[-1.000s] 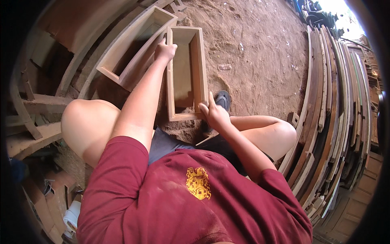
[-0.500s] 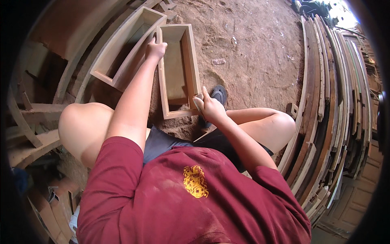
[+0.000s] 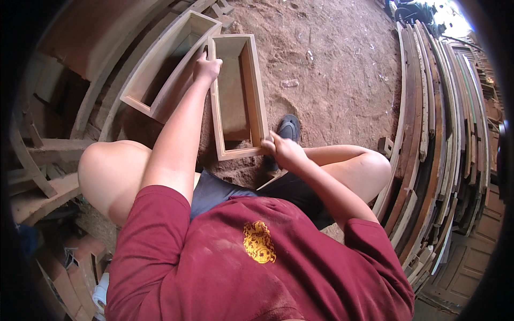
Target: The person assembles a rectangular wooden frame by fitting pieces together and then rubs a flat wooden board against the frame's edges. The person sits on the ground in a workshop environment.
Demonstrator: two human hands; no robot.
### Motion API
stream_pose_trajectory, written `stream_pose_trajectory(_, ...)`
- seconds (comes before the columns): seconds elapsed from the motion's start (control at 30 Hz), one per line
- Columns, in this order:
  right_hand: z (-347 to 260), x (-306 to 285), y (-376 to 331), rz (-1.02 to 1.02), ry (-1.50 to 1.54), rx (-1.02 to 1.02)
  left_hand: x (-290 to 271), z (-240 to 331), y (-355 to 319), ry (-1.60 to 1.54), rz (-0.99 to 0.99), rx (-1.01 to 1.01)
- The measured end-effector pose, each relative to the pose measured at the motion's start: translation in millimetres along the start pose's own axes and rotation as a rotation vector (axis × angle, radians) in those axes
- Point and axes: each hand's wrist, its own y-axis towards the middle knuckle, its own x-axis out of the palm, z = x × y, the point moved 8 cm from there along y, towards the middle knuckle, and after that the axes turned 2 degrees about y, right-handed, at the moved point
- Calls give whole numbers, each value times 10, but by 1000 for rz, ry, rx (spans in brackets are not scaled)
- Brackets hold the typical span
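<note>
An open, unpainted wooden drawer box [image 3: 259,99] lies lengthwise between my legs, its hollow facing up. My left hand [image 3: 206,68] is closed round the upper part of its left wall, steadying it. At the near right corner, my right hand [image 3: 286,153] presses a small pale pad [image 3: 268,139], which looks like folded sandpaper, against the rim. The fingers cover most of that pad. A second wooden drawer box [image 3: 130,88] sits to the left, tilted away from the first and also facing up.
Sandy ground [image 3: 332,69] stretches ahead, with scraps on it. Long stacked planks [image 3: 423,123] line the right side. Wooden frame pieces [image 3: 48,195] crowd the left. My sandalled foot [image 3: 289,128] rests just right of the box.
My right hand has shifted slightly down and right along the near right corner, the pad still in it. My left hand keeps its hold; the box sits slightly lower in view.
</note>
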Motion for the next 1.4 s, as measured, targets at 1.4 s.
stream_pose_trajectory(1.4,-268,-3140,-27,117,-129,-174,-93,568,-974,-702,-614,-97)
